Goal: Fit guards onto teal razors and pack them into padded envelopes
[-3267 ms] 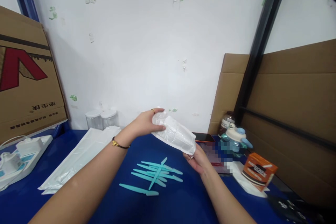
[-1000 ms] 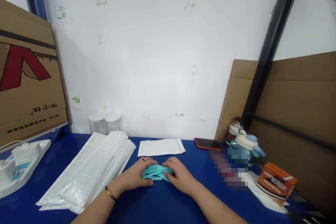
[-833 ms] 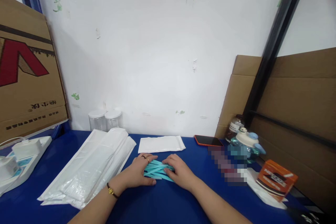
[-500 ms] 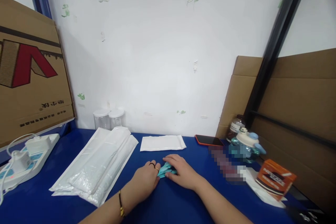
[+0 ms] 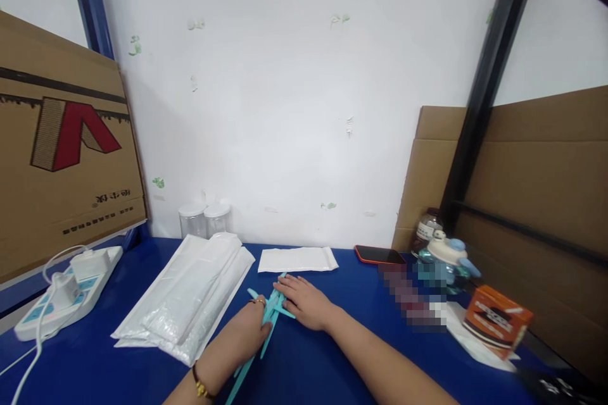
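Observation:
A loose bunch of thin turquoise strips (image 5: 270, 313) lies on the blue table, several ends poking out at different angles. My left hand (image 5: 244, 335) is closed over the strips from the left, with a few long ends trailing out below it toward the front edge. My right hand (image 5: 304, 302) rests on their right side, fingers stretched out and lying flat. What exactly the strips are I cannot tell. Just behind the hands is a flat white packet (image 5: 298, 259).
White bubble mailers (image 5: 190, 304) are stacked on the left, beside a power strip (image 5: 71, 304) with plugs. Two clear jars (image 5: 192, 223) stand by the wall. On the right are a phone (image 5: 380, 255), a teal bottle (image 5: 444, 266) and an orange box (image 5: 496, 323).
The turquoise strips, bunched between my hands before, now spread out with long ends toward me. Both hands have shifted left, and my right fingers have flattened. The view has turned slightly.

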Demonstrator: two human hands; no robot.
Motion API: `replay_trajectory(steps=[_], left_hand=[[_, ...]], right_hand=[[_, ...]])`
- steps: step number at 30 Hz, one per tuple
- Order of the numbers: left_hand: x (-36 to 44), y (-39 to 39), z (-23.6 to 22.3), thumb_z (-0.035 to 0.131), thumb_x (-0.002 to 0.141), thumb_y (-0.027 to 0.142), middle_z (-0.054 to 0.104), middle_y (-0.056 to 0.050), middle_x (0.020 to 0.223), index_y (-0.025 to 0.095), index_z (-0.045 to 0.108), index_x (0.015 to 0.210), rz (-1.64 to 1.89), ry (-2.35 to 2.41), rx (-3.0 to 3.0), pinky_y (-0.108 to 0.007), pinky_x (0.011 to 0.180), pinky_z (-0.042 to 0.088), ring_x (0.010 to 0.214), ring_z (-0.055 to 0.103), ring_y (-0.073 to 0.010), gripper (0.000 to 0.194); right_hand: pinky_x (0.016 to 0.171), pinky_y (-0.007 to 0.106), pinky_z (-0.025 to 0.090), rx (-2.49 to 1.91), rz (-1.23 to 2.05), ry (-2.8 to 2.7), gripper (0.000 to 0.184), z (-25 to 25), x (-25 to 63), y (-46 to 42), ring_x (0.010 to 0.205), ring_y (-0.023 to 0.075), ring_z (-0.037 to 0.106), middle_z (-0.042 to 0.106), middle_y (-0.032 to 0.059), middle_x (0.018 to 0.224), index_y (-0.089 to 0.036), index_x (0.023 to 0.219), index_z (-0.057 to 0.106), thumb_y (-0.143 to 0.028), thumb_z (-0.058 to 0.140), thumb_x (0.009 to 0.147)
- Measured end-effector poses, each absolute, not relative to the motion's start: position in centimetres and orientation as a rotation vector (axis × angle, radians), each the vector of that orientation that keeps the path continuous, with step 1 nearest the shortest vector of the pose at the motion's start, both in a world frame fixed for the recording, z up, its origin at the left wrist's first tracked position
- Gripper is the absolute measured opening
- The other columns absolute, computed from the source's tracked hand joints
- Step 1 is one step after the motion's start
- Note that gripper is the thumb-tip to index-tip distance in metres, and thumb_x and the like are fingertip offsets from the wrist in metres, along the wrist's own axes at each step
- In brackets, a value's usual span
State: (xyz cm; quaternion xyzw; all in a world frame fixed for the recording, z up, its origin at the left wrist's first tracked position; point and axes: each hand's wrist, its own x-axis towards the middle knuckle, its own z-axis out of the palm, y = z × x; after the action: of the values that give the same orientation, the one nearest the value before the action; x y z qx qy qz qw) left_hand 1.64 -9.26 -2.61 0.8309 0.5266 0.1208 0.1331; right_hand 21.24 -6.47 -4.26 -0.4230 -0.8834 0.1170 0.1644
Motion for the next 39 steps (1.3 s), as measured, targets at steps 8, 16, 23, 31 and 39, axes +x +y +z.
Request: replay_trajectory(steps=[8,16,23,31,39], left_hand=[[0.7,-6.3,-1.9,0.032,0.082,0.026,0.053,0.0,0.057,0.019,0.041,0.081,0.34,1.453,1.93,-0.023,0.041,0.041,0.047,0.057,-0.017,0.011],[1.5,-5.4,-1.3,0.036,0.082,0.033,0.057,-0.002,0.063,0.018,0.047,0.077,0.358,1.514,2.017,-0.023,0.049,0.041,0.057,0.059,-0.0168,0.018],[2.1,-8.0,-1.5,0.057,0.067,0.053,0.058,-0.011,0.096,0.016,0.057,0.091,0.378,1.554,2.322,-0.034,0.08,0.04,0.094,0.054,-0.0272,0.044],[2.9,-8.3,-2.6,0.057,0.071,0.04,0.054,-0.014,0.104,0.013,0.056,0.1,0.392,1.618,2.375,-0.035,0.087,0.037,0.103,0.049,-0.0287,0.039],[1.1,-5.6,-3.0,0.05,0.074,0.027,0.059,-0.003,0.077,0.018,0.053,0.077,0.458,1.532,2.255,-0.025,0.063,0.034,0.074,0.054,-0.0165,0.01]], right_hand=[[0.109,0.039,0.024,-1.212,0.307,-2.408,0.048,-4.8,21.7,-6.5,0.13,0.0217,0.031,0.036,0.0039,0.142,-0.026,0.137,0.034,-0.036,0.037,0.09],[0.106,0.034,0.029,-1.205,0.305,-2.309,0.047,-4.8,21.8,-6.5,0.126,0.0203,0.037,0.045,0.007,0.135,-0.021,0.134,0.041,-0.033,0.043,0.088],[0.105,0.035,0.03,-1.18,0.317,-2.283,0.043,-5.0,21.8,-6.4,0.124,0.0205,0.039,0.049,0.0077,0.131,-0.021,0.128,0.048,-0.03,0.046,0.086],[0.1,0.035,0.037,-1.107,0.343,-2.182,0.044,-4.6,21.9,-7.0,0.117,0.0204,0.045,0.05,0.0075,0.126,-0.023,0.123,0.051,-0.016,0.05,0.079],[0.095,0.034,0.038,-1.067,0.324,-1.98,0.04,-3.3,22.9,-7.6,0.107,0.0176,0.05,0.057,0.0055,0.11,-0.023,0.111,0.057,-0.007,0.044,0.077]])
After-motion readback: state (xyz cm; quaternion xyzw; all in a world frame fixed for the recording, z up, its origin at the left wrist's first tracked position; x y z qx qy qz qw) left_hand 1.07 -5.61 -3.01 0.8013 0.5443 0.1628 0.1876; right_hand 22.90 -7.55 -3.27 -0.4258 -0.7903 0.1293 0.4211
